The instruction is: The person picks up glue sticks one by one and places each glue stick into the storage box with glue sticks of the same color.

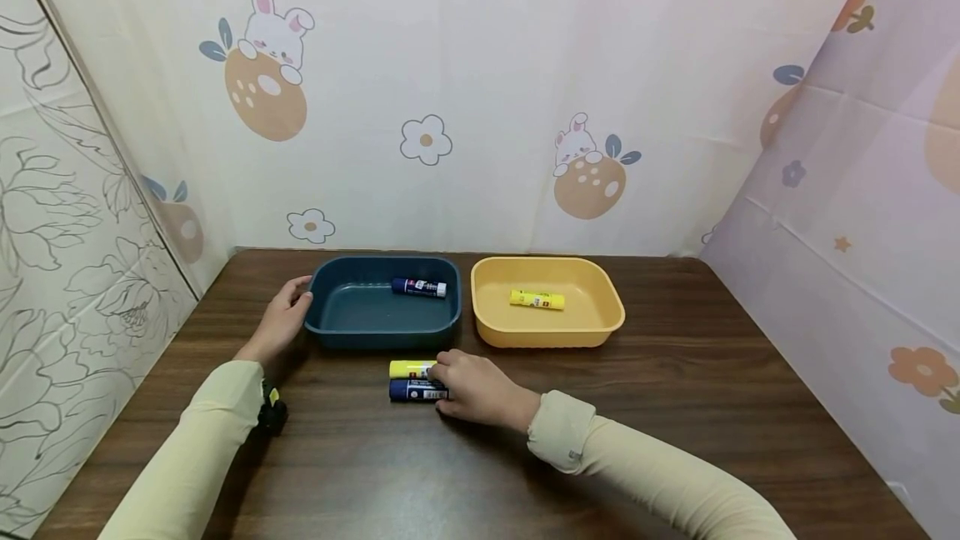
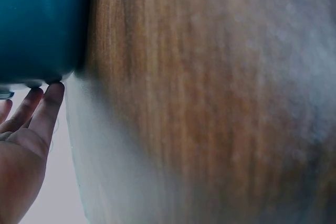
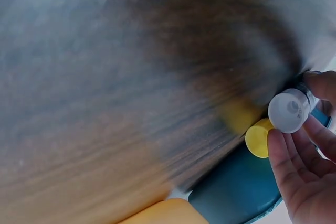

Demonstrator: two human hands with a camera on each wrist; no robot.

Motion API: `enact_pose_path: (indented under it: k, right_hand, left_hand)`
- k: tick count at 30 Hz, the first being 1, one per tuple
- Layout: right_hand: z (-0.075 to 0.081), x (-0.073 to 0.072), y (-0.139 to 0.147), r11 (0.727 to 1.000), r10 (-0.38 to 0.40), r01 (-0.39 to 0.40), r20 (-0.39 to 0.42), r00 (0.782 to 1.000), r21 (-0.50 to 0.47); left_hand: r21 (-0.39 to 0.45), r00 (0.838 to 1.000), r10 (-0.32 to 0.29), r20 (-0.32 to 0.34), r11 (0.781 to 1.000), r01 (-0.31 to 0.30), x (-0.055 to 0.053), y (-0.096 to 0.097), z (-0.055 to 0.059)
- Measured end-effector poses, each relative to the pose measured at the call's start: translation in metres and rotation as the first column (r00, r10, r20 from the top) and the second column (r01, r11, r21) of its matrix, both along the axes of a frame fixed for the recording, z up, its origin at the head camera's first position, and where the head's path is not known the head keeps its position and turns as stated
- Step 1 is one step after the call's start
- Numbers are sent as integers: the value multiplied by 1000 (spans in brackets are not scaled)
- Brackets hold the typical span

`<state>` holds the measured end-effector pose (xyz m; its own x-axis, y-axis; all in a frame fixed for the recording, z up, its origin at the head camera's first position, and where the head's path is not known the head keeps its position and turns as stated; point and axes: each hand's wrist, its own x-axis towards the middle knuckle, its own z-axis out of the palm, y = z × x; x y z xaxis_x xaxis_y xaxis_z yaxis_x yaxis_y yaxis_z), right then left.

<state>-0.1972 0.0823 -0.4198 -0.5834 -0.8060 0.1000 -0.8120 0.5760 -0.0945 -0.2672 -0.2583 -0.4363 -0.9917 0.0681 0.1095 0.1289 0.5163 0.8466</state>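
Note:
Two glue sticks lie side by side on the table: a yellow glue stick [image 1: 407,369] behind a dark blue glue stick [image 1: 412,391] with a white end [image 3: 289,110]. My right hand [image 1: 480,390] is at their right ends, pinching the dark blue one between thumb and finger. Other fingers of that hand touch the yellow stick's end [image 3: 257,139]. With extended fingers, my left hand [image 1: 281,319] touches the left side of the dark teal tray [image 1: 382,340]. Inside that tray lies another dark blue glue stick [image 1: 418,287].
Right of the teal tray stands a yellow tray [image 1: 551,338] holding a yellow glue stick [image 1: 537,299]. Both trays sit near the back of the wooden table [image 1: 675,407], in front of a printed curtain [image 1: 480,190]. A black device [image 1: 272,415] is on the left wrist.

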Motion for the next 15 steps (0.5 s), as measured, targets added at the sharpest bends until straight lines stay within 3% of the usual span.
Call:
enact_pose_path:
  k: [15]
  right_hand:
    - [-2, 1, -2, 1000, -10, 10, 13, 1000, 3]
  left_hand:
    - [2, 1000, 6, 1, 1000, -6, 0, 1, 0]
